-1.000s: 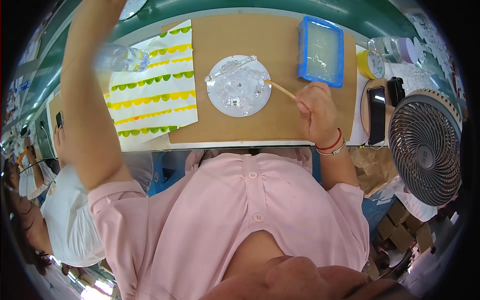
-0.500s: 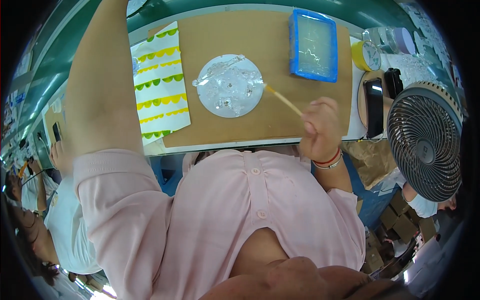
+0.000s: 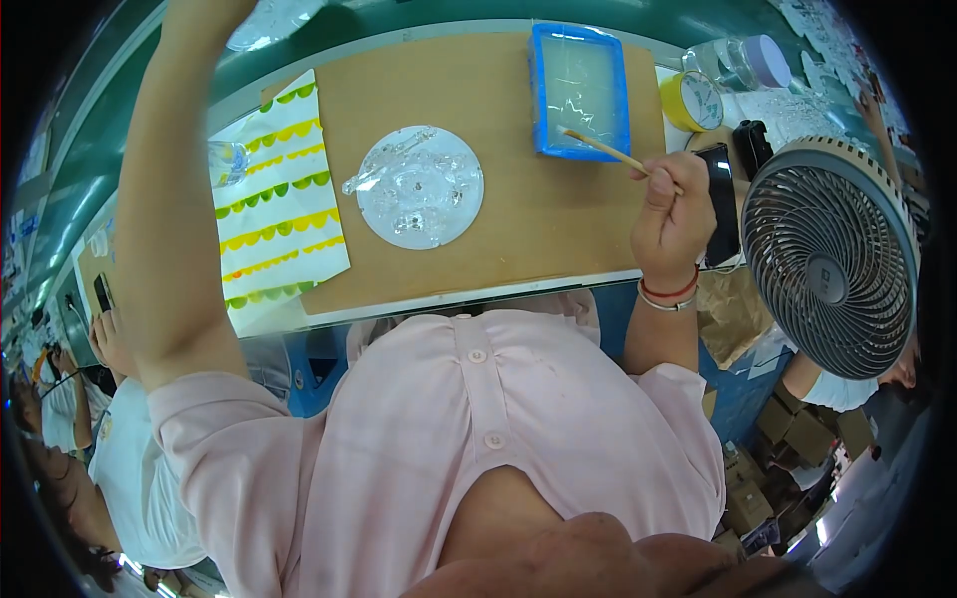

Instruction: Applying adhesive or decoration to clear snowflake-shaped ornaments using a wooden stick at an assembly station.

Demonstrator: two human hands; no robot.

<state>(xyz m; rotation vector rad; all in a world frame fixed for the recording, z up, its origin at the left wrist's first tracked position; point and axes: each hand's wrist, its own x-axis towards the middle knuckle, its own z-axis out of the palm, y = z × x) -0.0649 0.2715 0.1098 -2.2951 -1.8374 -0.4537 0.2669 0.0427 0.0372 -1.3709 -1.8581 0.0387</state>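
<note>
A thin wooden stick (image 3: 610,149) is pinched in my right hand (image 3: 674,207), its tip over the lower left part of a blue-rimmed tray (image 3: 627,95) with something clear and shiny inside. Whether the tip touches the contents cannot be made out. My left arm stretches far forward, and only part of my left hand (image 3: 211,18) shows at the top edge, its fingers out of sight. Close to it lies a pile of clear pieces (image 3: 277,22). On the brown board (image 3: 419,85) sits a round white disc (image 3: 439,231) carrying several clear, glassy pieces (image 3: 419,184).
Left on the board lies a white sheet with yellow and green scallops (image 3: 284,199). To the right are a yellow tape roll (image 3: 692,102), a clear jar with a lilac lid (image 3: 743,62), a black phone (image 3: 722,204) and a grey fan (image 3: 829,259). Other people sit at both sides.
My right hand has swung right and away from me, taking the stick's tip from beside the white disc to the blue tray. My left arm reaches further forward, and the view has shifted slightly.
</note>
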